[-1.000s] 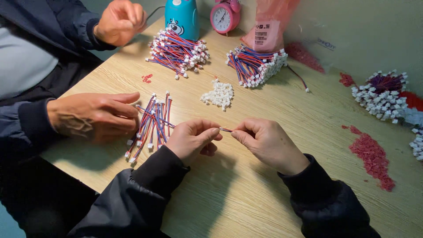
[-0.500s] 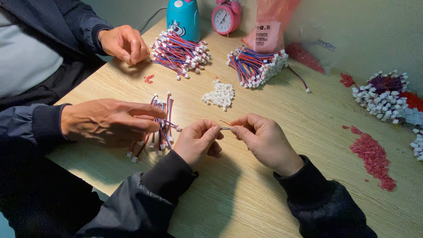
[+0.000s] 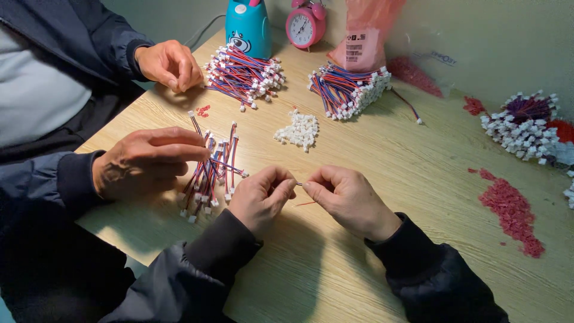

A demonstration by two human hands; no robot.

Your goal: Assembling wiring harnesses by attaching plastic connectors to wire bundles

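At near table edge, left hand [image 3: 261, 197] and right hand [image 3: 348, 199] pinching thin wire lead [image 3: 299, 184] between fingertips, long axis running left-right, level. Beside left: co-worker's hand [image 3: 146, 161] spreading over finished leads [image 3: 210, 173]. Beyond: loose white connectors [image 3: 297, 130] waiting; two wire bundles [image 3: 347, 91] lying farther, seemingly partway.

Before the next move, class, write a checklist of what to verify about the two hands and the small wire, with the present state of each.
1. Left hand pinches the wire: ok.
2. Right hand pinches its other end: ok.
3. Thin red wire in view between the hands: ok.
4. Connector seated on the wire: cannot tell, too small.
5. White connector pile lies apart from both hands: ok.
6. Co-worker's hand rests on the wire bundle, apart from the left hand: ok.
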